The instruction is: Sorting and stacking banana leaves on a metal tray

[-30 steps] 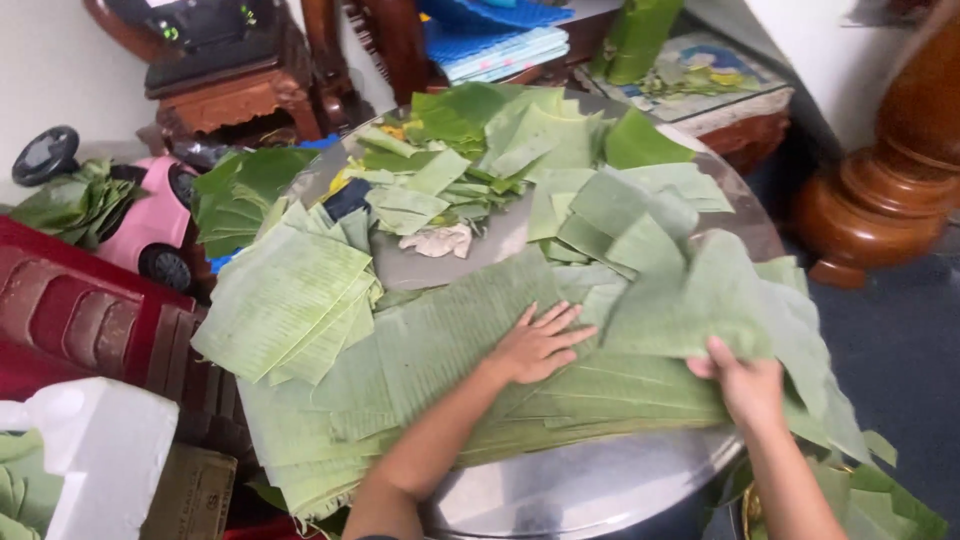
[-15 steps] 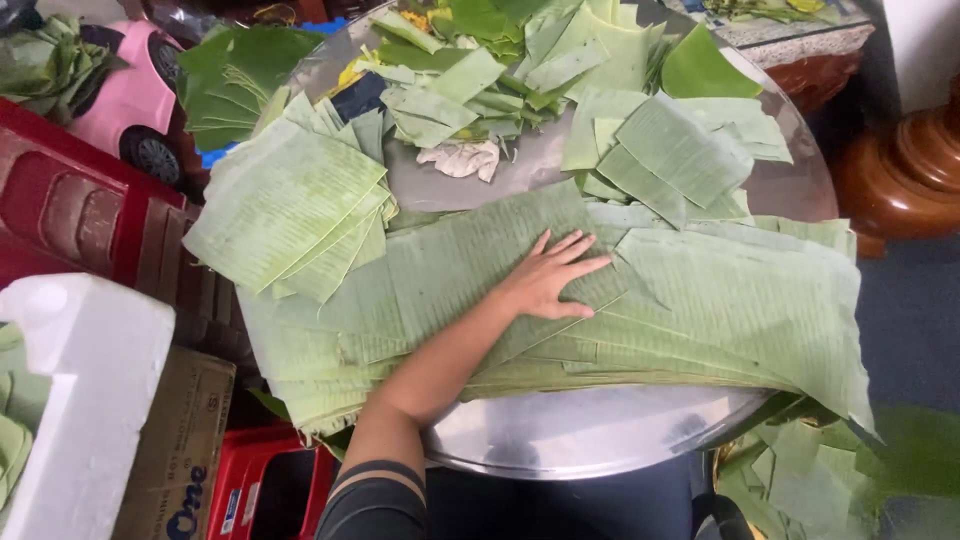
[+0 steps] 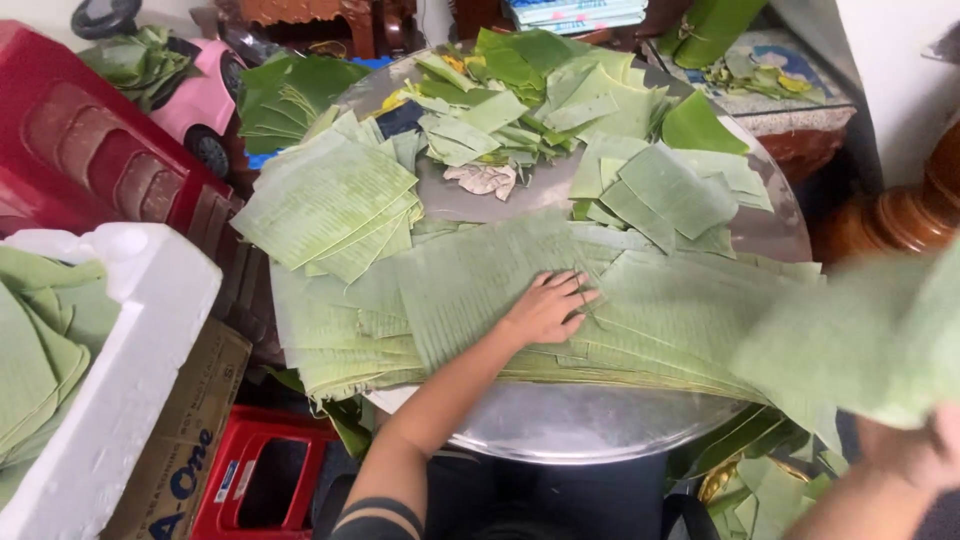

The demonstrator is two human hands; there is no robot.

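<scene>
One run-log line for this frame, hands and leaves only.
left hand: flat on banana leaf stack | right hand: lifting blurred leaf piece off to the right | tray: round, metal

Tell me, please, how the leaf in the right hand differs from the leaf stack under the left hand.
The lifted leaf is single, raised off the tray and blurred; the leaf stack is many layers, flat on the metal tray, sharp. The right hand grips one; the left hand presses the other. Both are green banana leaf.

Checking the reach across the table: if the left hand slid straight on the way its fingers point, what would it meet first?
The left hand points right along the big leaf stack; it would likely just slide over more of that stack, though depth is unclear.
</scene>
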